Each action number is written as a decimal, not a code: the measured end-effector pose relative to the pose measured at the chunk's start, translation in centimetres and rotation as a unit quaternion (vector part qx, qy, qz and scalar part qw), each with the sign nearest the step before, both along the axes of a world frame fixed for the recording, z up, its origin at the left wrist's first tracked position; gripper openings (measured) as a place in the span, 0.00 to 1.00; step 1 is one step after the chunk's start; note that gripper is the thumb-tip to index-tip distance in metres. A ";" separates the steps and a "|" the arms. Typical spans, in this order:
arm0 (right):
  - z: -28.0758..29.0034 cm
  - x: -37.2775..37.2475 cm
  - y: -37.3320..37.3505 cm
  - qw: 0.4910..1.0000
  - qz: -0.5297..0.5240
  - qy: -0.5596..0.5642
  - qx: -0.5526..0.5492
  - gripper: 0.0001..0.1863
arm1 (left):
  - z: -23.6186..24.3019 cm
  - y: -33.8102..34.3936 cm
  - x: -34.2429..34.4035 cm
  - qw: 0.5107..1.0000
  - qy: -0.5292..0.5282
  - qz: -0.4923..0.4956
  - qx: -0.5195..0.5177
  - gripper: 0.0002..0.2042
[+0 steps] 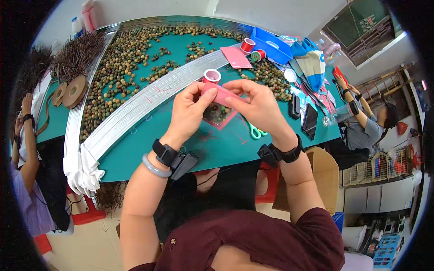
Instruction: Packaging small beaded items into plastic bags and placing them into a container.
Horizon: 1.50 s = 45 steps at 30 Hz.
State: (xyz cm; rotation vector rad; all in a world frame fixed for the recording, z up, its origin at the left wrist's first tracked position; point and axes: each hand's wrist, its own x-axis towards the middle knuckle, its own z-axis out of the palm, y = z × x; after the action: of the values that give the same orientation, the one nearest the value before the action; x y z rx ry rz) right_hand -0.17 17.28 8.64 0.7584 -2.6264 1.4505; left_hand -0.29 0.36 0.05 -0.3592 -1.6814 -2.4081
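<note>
Both hands meet over the green table (pixel 172 153). Between them is stretched a soft pink strip (pixel 220 95), whose material I cannot make out. My left hand (pixel 192 106) is closed on its left end, thumb on top. My right hand (pixel 254 101) pinches the other end with thumb and fingers. Just beyond the left fingers stands a spool of red thread (pixel 211 77). Below the hands lies a pink sheet (pixel 218 123) with several dark and green beads on it, partly hidden by the fingers. Green-handled scissors (pixel 256 132) lie beside the right wrist.
Many brown and green beads (pixel 117 67) lie behind a long metal strip (pixel 153 90). A blue tray (pixel 271 45), another red spool (pixel 247 44) and a phone (pixel 309 121) are at the right. White gloves (pixel 83 169) hang at the left edge. Co-workers sit on both sides.
</note>
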 end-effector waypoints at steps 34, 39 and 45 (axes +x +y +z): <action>-1.3 0.8 1.9 0.997 -0.050 0.031 0.045 0.09 | 0.2 -0.1 0.3 0.999 -0.012 -0.016 -0.027 0.08; -1.1 1.0 2.2 0.995 -0.045 0.053 0.066 0.09 | 0.6 0.0 0.6 0.996 -0.041 -0.083 -0.019 0.08; -1.5 1.5 1.6 0.999 -0.008 0.008 0.044 0.08 | 0.3 -0.3 0.6 0.986 0.014 -0.061 -0.153 0.07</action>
State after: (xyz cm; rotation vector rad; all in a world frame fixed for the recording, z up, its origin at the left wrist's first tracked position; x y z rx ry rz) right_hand 1.35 18.93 7.12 0.7519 -2.6948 1.3270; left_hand 0.31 0.06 0.31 -0.5503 -2.0759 -2.2100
